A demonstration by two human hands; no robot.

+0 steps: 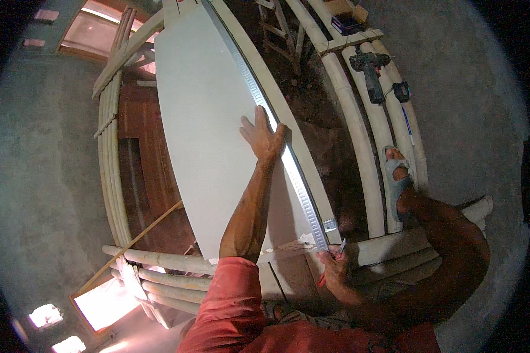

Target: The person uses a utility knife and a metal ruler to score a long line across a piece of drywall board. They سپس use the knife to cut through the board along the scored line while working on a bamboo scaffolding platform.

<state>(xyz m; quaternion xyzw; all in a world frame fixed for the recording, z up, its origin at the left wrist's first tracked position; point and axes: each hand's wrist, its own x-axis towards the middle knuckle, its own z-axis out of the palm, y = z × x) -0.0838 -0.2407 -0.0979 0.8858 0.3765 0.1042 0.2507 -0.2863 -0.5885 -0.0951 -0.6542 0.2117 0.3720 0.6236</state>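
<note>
- Large white flat board (206, 129) lies lengthwise before the person, near end at pale round poles (165, 257).
- Long silver slotted metal strip (303, 197) runs along board; placing looks done.
- Left hand (265, 140) spread flat across strip, gripping nothing visible.
- Right hand (335, 272) closed round slim red-handled tool (322, 279) at strip's near end.
- No separated piece seen; any scored line, cannot tell.
</note>
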